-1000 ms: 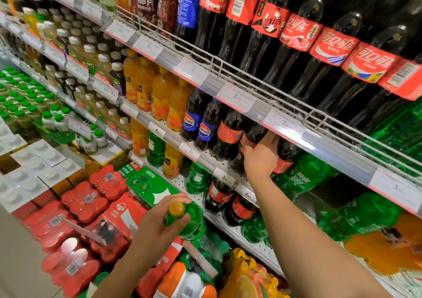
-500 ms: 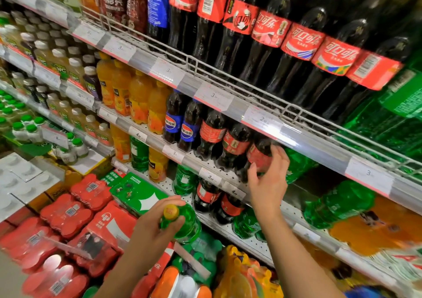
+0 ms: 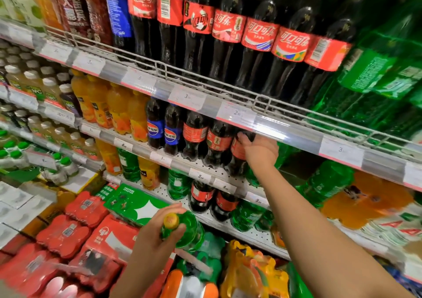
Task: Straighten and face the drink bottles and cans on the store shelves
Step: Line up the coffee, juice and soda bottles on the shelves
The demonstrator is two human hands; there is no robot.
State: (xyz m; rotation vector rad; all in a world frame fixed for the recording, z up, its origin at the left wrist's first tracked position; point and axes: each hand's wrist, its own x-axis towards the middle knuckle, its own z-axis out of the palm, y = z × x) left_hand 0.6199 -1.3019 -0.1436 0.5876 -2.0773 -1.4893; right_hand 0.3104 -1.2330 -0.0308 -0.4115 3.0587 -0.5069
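Two hands busy: right hand [image 3: 260,152] gripping cola [image 3: 238,153], so twist label outward, flush with neighbours; left hand [image 3: 157,236] clutching green bottle [image 3: 186,231], kept low.

Red labels on the big cola bottles [image 3: 258,46] are showing "可口可乐". Below them, shelf-edge price tags [image 3: 187,96] are reading "3.50" and "2.50". Left of these, small blue-labelled bottles [image 3: 155,126] are showing "百事可乐".
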